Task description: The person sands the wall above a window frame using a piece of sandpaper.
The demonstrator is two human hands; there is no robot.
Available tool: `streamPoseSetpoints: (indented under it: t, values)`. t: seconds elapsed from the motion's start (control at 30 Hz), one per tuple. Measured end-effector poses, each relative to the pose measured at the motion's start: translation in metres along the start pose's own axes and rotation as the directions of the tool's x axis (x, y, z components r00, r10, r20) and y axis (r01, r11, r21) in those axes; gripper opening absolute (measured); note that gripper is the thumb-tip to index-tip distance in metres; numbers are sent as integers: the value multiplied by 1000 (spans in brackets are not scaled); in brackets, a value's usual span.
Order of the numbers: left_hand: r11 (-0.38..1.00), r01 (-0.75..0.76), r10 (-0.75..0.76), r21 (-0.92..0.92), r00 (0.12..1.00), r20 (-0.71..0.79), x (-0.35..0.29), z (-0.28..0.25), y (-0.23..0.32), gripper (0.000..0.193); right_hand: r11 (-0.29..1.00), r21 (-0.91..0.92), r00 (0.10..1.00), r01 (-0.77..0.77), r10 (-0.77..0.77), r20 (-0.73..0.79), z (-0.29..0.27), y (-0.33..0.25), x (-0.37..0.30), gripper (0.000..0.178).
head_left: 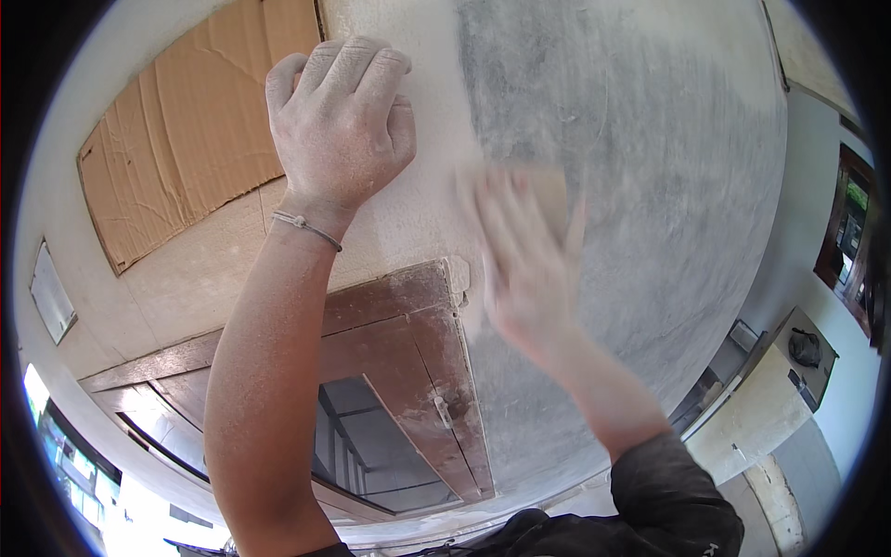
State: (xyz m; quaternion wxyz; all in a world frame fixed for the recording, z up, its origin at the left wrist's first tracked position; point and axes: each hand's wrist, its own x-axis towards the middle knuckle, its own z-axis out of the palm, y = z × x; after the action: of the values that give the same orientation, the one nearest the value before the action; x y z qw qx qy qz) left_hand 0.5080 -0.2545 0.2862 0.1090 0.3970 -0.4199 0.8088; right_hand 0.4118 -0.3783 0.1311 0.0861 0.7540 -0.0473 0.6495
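My right hand (524, 265), smeared by motion, lies over a tan piece of sandpaper (550, 193) and presses it flat to the wall. Beneath it the grey wall patch (650, 186) borders a whiter strip. Up and to the left, my left hand (339, 130) is closed with its fingers curled, coated in pale dust, and rests near the edge of a cardboard sheet (200, 121). Whatever those fingers hold, if anything, is hidden. A thin cord bracelet (306, 226) circles my left wrist.
Below my hands is a brown wooden frame (385, 292) with a latch (443, 410) and a glass pane (357, 446). Its chipped corner (457, 277) lies near my right hand. At the right stands a table (756, 399) with a black bag (806, 347) on it.
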Motion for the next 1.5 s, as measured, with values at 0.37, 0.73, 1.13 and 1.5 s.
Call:
streamPoseSetpoints:
  t: [0.37,0.73,1.13,1.5]
  values:
    - [1000,3,-3,-11,1000,-5,1,-1,0,21,998,63,994,11,-4,-109,1,-4,52,46]
    - [999,13,-16,40,998,56,2,-8,4,27,987,161,986,0,27,-167,11,-6,68,47]
    - [998,-15,12,58,999,47,2,-6,2,27,907,417,978,60,29,-205,20,-15,50,47]
    - [998,3,-10,71,995,100,-4,-6,1,29,939,332,981,90,-25,-195,24,-20,47,47]
